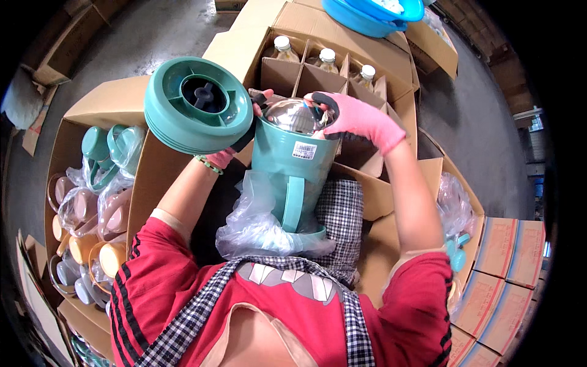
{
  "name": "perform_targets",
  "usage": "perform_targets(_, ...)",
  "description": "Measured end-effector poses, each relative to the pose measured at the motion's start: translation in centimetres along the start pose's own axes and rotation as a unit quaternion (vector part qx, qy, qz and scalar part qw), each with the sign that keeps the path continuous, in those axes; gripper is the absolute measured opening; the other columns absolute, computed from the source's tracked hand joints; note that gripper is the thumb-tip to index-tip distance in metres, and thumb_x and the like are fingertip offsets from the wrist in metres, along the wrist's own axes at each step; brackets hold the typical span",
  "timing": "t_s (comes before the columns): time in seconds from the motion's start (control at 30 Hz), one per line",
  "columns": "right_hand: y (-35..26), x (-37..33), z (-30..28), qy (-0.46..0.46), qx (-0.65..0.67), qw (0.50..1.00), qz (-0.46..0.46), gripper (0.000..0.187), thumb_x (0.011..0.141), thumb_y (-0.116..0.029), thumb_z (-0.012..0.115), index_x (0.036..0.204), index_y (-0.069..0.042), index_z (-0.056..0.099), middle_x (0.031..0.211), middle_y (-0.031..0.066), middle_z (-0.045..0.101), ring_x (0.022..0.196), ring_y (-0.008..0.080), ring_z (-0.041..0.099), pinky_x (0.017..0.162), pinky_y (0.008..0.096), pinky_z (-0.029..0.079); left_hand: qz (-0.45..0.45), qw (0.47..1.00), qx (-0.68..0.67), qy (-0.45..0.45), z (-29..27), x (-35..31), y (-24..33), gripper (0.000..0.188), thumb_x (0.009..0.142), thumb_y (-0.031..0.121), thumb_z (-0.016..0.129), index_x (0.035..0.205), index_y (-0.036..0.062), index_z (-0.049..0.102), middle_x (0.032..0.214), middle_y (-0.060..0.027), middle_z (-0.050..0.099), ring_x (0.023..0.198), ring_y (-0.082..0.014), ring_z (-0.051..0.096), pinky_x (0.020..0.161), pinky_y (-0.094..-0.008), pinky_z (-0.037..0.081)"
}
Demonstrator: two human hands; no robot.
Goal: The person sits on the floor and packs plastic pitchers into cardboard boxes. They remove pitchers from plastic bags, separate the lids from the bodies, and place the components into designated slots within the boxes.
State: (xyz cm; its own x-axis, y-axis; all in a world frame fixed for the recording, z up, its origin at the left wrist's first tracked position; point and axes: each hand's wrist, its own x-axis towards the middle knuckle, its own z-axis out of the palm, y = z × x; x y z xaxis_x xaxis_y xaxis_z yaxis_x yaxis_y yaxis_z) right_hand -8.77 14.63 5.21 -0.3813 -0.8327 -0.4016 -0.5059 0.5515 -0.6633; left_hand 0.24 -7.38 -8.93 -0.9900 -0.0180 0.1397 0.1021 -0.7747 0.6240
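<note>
A teal thermos jug (275, 160) leans against my lap, its side handle (294, 205) facing me and a white label (304, 151) near its rim. Inside its open end shows a shiny silver liner (292, 116). My left hand (243, 136), in a pink and black glove, grips a round teal plastic base (197, 105) with a black middle; its fingertips come up beside the jug's rim. My gloved right hand (361, 119) bends its fingers over the far side of the rim, closed at the liner; what they pinch is too small to name. A clear plastic bag (254, 223) bunches around the jug's lower part.
Ahead stands a divided carton (400, 92) with several white-capped bottles (328, 56). Blue basins (367, 18) sit behind it. At left, a carton (101, 110) holds bagged colored jugs (92, 202). Stacked boxes (498, 248) stand at right.
</note>
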Motion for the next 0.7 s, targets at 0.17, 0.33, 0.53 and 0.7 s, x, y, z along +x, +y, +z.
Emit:
perform_targets(0.17, -0.4, 0.8, 0.9, -0.037, -0.079, 0.995, -0.052, 0.069, 0.058, -0.029, 0.073, 0.117, -0.002, 0.046, 0.111, 0.0141, 0.054, 0.103, 0.0228, 0.051, 0.089, 0.0305, 0.039, 0.087, 0.985, 0.111, -0.094, 5.1, -2.7, 2.1, 0.012, 0.082, 0.016, 0.053, 0.081, 0.0051, 0.058, 0.077, -0.0104, 0.059, 0.109, -0.0284, 0.046, 0.102, -0.042, 0.026)
perform_targets(0.33, -5.5, 0.9, 2.9, 0.009, -0.222, 0.972, 0.079, 0.063, 0.062, -0.054, 0.055, 0.086, 0.004, 0.062, 0.085, 0.0237, 0.059, 0.08, 0.0301, 0.059, 0.073, 0.0352, 0.046, 0.085, 0.985, 0.131, -0.068, 8.7, -3.9, 3.4, 0.019, 0.082, 0.019, 0.053, 0.094, 0.005, 0.056, 0.086, -0.0116, 0.059, 0.099, -0.0243, 0.052, 0.1, -0.0384, 0.029)
perform_targets(0.53, -1.8, 0.8, -1.0, -0.038, 0.04, 0.991, 0.119, 0.06, 0.072, -0.057, 0.054, 0.1, -0.005, 0.06, 0.088, 0.0046, 0.059, 0.083, 0.0149, 0.055, 0.07, 0.0274, 0.045, 0.036, 0.996, 0.083, 0.002, 6.4, -1.9, 5.2, 0.034, 0.087, 0.024, 0.046, 0.111, 0.0007, 0.046, 0.102, -0.0152, 0.055, 0.098, -0.0223, 0.053, 0.086, -0.0334, 0.043)
perform_targets(0.7, -0.4, 0.2, -2.0, 0.18, 0.546, 0.806, -0.14, 0.073, 0.083, -0.061, 0.029, 0.12, 0.0, 0.04, 0.102, 0.0053, 0.054, 0.094, 0.0149, 0.052, 0.088, 0.0275, 0.04, 0.292, 0.87, 0.39, 0.069, 8.0, 1.6, 6.0, 0.051, 0.078, -0.003, 0.045, 0.127, 0.002, 0.03, 0.125, -0.0166, 0.04, 0.112, -0.0222, 0.043, 0.095, -0.0317, 0.034)
